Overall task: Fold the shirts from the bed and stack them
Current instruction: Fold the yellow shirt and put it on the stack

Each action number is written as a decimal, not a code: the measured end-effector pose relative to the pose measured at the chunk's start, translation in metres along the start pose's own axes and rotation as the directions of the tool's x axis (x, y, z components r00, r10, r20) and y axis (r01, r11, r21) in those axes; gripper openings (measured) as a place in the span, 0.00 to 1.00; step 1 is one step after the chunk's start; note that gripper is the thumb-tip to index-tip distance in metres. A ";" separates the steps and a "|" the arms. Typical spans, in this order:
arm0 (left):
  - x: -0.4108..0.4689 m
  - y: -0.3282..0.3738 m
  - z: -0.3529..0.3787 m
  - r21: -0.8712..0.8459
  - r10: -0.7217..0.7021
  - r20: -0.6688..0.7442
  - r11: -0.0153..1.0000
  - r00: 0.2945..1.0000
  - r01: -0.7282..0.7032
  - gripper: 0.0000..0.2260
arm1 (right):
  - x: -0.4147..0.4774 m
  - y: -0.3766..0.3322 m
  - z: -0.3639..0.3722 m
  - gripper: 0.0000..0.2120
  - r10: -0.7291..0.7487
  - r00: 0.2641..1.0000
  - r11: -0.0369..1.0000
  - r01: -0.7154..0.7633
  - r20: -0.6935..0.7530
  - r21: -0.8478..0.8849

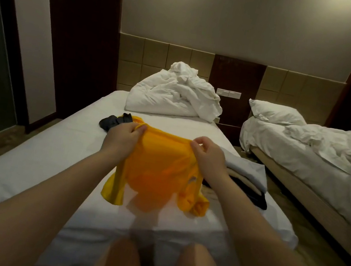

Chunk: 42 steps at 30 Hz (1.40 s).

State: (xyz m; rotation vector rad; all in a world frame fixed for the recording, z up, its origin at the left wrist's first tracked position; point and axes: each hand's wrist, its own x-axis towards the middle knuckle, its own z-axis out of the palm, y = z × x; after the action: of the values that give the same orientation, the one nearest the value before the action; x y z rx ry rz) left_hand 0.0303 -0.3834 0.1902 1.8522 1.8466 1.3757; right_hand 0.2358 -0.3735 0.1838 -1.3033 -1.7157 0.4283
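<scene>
A yellow shirt (pixel 158 172) hangs in the air above the near half of the bed (pixel 32 154). My left hand (pixel 122 137) pinches its top edge on the left, and my right hand (pixel 208 155) pinches the top edge on the right. Its sleeves dangle down toward the sheet. A crumpled dark shirt (pixel 113 120) lies on the bed just beyond my left hand. To the right of the yellow shirt sits a stack of folded clothes (pixel 246 176), grey on top with beige and black layers under it.
A rumpled white duvet and pillow (pixel 174 95) are piled at the head of the bed. A second bed (pixel 321 153) with loose white bedding stands to the right across a narrow floor gap. My knees show at the bottom edge.
</scene>
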 end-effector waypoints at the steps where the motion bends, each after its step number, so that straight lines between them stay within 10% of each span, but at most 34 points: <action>1: 0.003 0.002 -0.002 0.014 -0.006 -0.002 1.000 1.000 0.006 0.15 | 0.004 -0.005 -0.005 0.09 -0.008 1.000 1.000 0.008 0.006 0.016; 12: -0.006 0.067 -0.006 -0.099 0.269 0.399 0.963 0.877 -0.251 0.12 | 0.007 -0.069 -0.030 0.04 -0.133 0.955 0.979 0.084 0.265 0.188; 16: -0.016 0.077 -0.002 -0.319 0.196 0.502 0.947 0.842 -0.030 0.13 | -0.001 -0.064 -0.036 0.09 -0.095 0.955 0.948 0.001 0.282 0.317; 21: -0.027 0.068 0.011 -0.091 0.115 0.405 0.992 0.907 -0.085 0.11 | -0.020 -0.032 -0.026 0.09 -0.003 0.977 0.911 -0.085 0.212 0.405; 29: -0.084 0.024 0.024 -0.322 -0.071 0.193 0.937 0.979 0.132 0.21 | -0.088 0.041 0.035 0.13 0.185 0.927 0.908 -0.288 0.325 0.304; 42: -0.093 0.012 0.015 -0.565 -0.213 0.065 0.797 0.975 0.212 0.08 | -0.119 0.068 0.075 0.08 0.206 0.900 0.926 -0.307 0.384 0.221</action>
State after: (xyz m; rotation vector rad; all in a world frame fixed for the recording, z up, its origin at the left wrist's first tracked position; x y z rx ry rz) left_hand 0.0685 -0.4589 0.1473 1.2934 1.3675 1.6126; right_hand 0.2166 -0.4358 0.0417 -1.3053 -1.6928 1.0801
